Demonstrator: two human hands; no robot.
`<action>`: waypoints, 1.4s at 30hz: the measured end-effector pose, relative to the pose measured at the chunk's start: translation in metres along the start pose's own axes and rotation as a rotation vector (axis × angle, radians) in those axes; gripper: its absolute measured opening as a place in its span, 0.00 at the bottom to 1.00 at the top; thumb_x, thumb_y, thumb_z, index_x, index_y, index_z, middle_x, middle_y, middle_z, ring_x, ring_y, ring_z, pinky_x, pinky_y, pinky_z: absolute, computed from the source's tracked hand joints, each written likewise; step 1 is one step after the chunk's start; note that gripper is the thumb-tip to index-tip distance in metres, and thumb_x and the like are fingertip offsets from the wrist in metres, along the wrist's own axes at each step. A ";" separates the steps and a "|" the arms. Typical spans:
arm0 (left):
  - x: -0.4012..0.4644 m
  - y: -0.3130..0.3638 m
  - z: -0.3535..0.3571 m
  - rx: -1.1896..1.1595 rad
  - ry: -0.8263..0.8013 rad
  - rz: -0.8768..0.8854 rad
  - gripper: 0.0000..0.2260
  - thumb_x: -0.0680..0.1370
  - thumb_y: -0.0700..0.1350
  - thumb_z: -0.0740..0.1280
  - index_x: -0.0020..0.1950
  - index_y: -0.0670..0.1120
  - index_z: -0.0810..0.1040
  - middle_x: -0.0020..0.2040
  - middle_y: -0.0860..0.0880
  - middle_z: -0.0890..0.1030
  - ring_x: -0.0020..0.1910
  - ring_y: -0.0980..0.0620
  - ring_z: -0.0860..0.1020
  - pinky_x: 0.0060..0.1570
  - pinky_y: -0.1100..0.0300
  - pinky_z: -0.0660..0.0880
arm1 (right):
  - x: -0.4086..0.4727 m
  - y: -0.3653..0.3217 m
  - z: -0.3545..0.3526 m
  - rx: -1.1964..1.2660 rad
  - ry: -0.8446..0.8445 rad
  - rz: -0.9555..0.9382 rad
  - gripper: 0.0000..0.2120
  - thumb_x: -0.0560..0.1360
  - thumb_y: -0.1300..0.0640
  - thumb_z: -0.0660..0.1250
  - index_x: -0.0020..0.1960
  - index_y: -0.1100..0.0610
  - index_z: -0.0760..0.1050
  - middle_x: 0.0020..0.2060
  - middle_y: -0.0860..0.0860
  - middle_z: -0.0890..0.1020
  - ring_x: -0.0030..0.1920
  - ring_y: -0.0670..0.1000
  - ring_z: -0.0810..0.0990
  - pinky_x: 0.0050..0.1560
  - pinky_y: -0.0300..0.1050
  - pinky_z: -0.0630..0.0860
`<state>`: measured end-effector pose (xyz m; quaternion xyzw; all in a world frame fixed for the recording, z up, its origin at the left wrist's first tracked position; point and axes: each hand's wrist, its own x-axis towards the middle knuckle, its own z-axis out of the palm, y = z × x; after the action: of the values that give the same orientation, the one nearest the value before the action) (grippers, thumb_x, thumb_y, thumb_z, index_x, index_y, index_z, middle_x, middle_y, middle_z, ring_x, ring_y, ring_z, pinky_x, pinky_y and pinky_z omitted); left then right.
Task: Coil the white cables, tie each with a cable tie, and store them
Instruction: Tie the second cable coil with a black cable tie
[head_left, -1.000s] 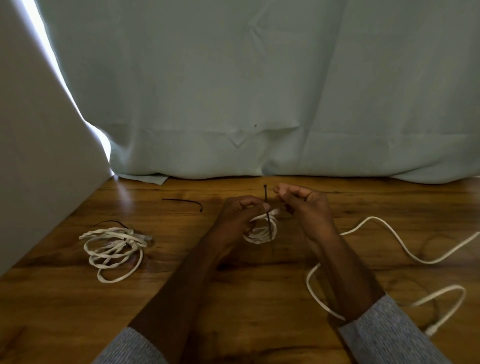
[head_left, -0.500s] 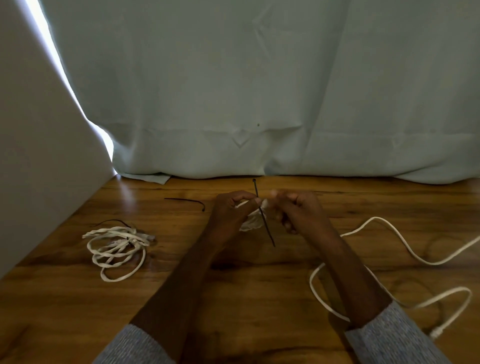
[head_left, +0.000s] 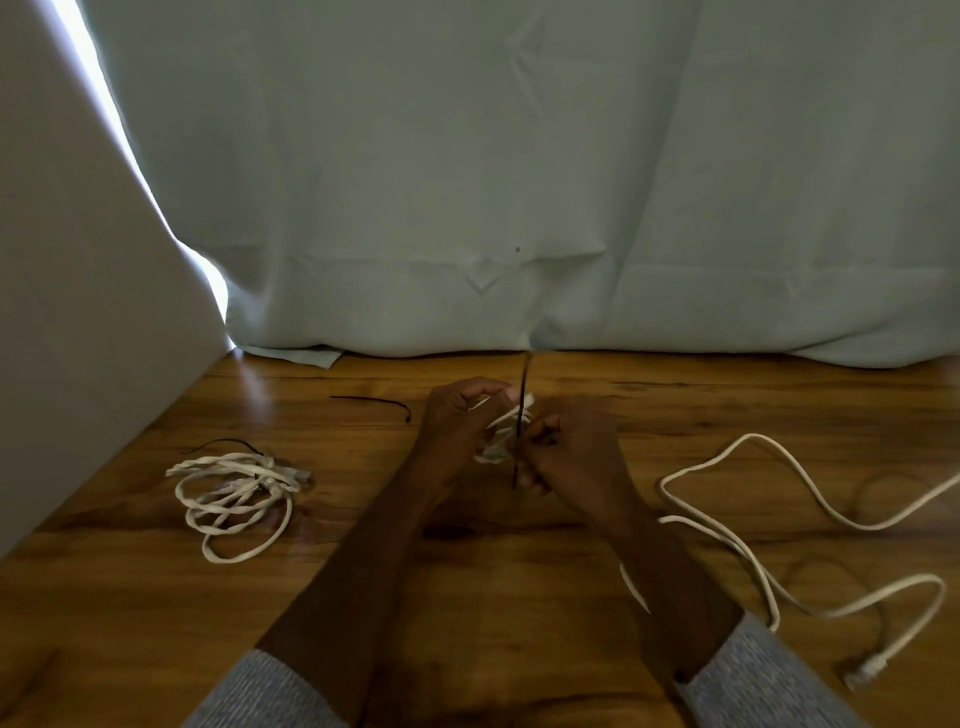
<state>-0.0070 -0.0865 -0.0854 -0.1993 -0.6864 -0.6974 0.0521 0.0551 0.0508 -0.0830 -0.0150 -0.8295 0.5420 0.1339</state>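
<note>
My left hand (head_left: 457, 426) grips a small coil of white cable (head_left: 501, 434) above the middle of the wooden table (head_left: 467, 571). A black cable tie (head_left: 522, 410) stands nearly upright across the coil, and my right hand (head_left: 569, 449) pinches its lower part. To the left lies a coiled white cable (head_left: 234, 493) with a black tie end (head_left: 223, 444) sticking out behind it. A loose white cable (head_left: 779, 519) snakes over the right side, its plug (head_left: 865, 673) near the front edge.
A spare black cable tie (head_left: 371, 402) lies on the table left of my hands. A pale curtain (head_left: 519, 182) hangs along the table's far edge. A white panel (head_left: 78, 312) closes off the left side.
Both hands have drawn closer together around the small coil. The tie has swung from tilted to nearly upright, and my right hand has slid down to its lower part.
</note>
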 end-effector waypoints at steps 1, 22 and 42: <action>-0.001 0.002 0.001 -0.005 0.000 -0.008 0.04 0.77 0.42 0.71 0.44 0.45 0.85 0.34 0.55 0.83 0.29 0.58 0.77 0.27 0.64 0.70 | -0.001 0.002 0.005 -0.018 0.042 -0.021 0.11 0.76 0.62 0.72 0.35 0.55 0.81 0.27 0.54 0.83 0.27 0.53 0.83 0.34 0.55 0.83; -0.010 0.001 0.011 -0.130 -0.111 -0.034 0.26 0.74 0.48 0.73 0.71 0.54 0.73 0.50 0.48 0.83 0.39 0.55 0.79 0.31 0.62 0.73 | 0.003 0.020 0.021 -0.100 0.423 -0.442 0.04 0.73 0.63 0.71 0.45 0.56 0.81 0.37 0.47 0.82 0.36 0.42 0.78 0.39 0.31 0.69; -0.005 -0.001 0.000 -0.253 0.201 -0.715 0.17 0.81 0.56 0.61 0.51 0.44 0.81 0.36 0.47 0.81 0.24 0.53 0.77 0.26 0.63 0.72 | 0.004 0.026 0.037 -0.481 0.211 -0.531 0.09 0.76 0.56 0.73 0.56 0.51 0.83 0.47 0.48 0.86 0.45 0.50 0.84 0.46 0.42 0.76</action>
<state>-0.0029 -0.0871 -0.0877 0.1167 -0.6127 -0.7667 -0.1521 0.0394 0.0297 -0.1198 0.1139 -0.8897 0.2737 0.3471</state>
